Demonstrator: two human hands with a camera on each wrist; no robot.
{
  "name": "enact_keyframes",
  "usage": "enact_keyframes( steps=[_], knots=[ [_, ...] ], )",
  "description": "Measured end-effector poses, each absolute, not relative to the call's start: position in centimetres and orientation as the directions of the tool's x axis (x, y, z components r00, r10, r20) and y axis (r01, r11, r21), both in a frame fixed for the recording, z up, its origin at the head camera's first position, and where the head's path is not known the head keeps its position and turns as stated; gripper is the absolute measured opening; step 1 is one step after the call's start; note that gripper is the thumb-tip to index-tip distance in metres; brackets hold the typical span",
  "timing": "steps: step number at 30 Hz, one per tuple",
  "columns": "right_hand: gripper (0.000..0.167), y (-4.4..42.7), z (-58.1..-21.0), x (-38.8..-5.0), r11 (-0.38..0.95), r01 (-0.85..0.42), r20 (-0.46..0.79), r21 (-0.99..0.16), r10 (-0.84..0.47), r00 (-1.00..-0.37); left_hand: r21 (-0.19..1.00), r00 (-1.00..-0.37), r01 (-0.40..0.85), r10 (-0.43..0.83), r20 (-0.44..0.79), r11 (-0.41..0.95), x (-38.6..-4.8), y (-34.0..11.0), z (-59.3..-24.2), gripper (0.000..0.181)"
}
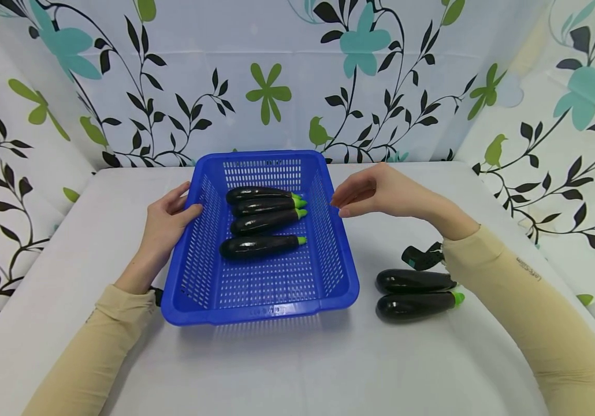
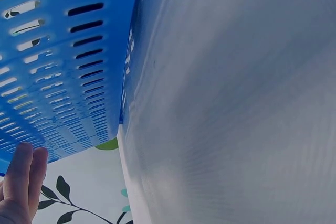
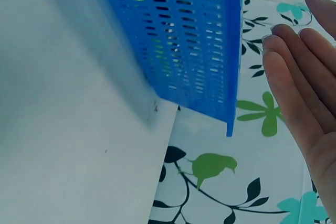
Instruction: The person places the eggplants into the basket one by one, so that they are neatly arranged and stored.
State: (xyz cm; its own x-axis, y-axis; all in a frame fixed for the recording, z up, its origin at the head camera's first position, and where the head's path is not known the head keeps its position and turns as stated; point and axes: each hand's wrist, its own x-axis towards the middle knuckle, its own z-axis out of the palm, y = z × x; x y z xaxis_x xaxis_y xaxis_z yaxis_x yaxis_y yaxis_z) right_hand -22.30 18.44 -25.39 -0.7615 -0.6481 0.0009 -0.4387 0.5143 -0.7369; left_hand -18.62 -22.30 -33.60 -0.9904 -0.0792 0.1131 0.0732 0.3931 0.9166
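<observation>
Two loose black eggplants point(image 1: 414, 306) on bench point(image 1: 297, 370), basket's four o'clock. Blue basket point(image 1: 261, 315) carries four eggplants point(image 1: 266, 222). Left hand point(image 1: 167, 218) grips rim, nine o'clock; right hand point(image 1: 380, 190), fingers released, two o'clock. Loading seems in hand; next move probably calls for reach toward four o'clock.

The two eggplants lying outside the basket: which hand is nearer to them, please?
The right hand. It hangs near the right side of the basket, farther back than those two eggplants. The left hand grips the opposite side, so the basket lies between it and them.
</observation>
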Motion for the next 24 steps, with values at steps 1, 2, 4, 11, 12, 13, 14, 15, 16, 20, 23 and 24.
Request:
enact_keyframes(
  steps=[1,2,4,11,12,13,14,15,16,20,23,24],
  knots=[
    [0.028,18.8,-25.5,-22.2,0.521,-0.435,-0.003,-0.735,-0.643,-0.765,0.917,-0.990,0.074,-0.078,0.114,0.392,-18.6,-22.3,-33.6,0.064],
    [0.028,19.1,-25.7,-22.2,0.525,-0.430,-0.006,-0.734,-0.639,-0.769,0.917,-0.991,0.075,-0.076,0.114,0.392,-18.7,-22.3,-33.7,0.064],
    [0.029,19.6,-26.0,-22.0,0.534,-0.419,-0.014,-0.734,-0.630,-0.777,0.916,-0.991,0.075,-0.075,0.113,0.394,-18.7,-22.3,-33.7,0.065],
    [0.032,21.5,-27.0,-21.3,0.539,-0.391,-0.048,-0.746,-0.629,-0.775,0.918,-0.990,0.071,-0.084,0.112,0.390,-18.6,-22.3,-33.7,0.064],
    [0.032,21.7,-27.2,-21.2,0.543,-0.390,-0.053,-0.744,-0.630,-0.775,0.918,-0.990,0.072,-0.084,0.113,0.390,-18.6,-22.3,-33.7,0.064],
    [0.033,22.0,-27.3,-21.1,0.547,-0.390,-0.057,-0.741,-0.629,-0.775,0.919,-0.990,0.072,-0.084,0.113,0.389,-18.6,-22.3,-33.7,0.064],
    [0.033,22.3,-27.5,-21.1,0.550,-0.390,-0.060,-0.738,-0.630,-0.774,0.918,-0.990,0.072,-0.084,0.114,0.390,-18.6,-22.3,-33.7,0.064],
    [0.033,22.5,-27.7,-21.1,0.553,-0.391,-0.063,-0.736,-0.631,-0.773,0.919,-0.990,0.072,-0.085,0.114,0.389,-18.6,-22.3,-33.7,0.064],
    [0.034,22.8,-27.8,-21.0,0.555,-0.392,-0.065,-0.734,-0.632,-0.773,0.919,-0.990,0.074,-0.082,0.114,0.387,-18.6,-22.3,-33.7,0.064],
    [0.035,23.9,-28.6,-20.7,0.561,-0.383,-0.076,-0.734,-0.629,-0.774,0.919,-0.990,0.078,-0.080,0.118,0.386,-18.7,-22.3,-33.7,0.064],
    [0.035,24.8,-29.3,-20.4,0.569,-0.375,-0.083,-0.732,-0.621,-0.779,0.918,-0.989,0.081,-0.080,0.121,0.389,-18.7,-22.3,-33.7,0.063],
    [0.035,25.0,-29.6,-20.3,0.569,-0.370,-0.085,-0.734,-0.618,-0.781,0.916,-0.989,0.082,-0.080,0.123,0.392,-18.7,-22.3,-33.8,0.063]
  ],
)
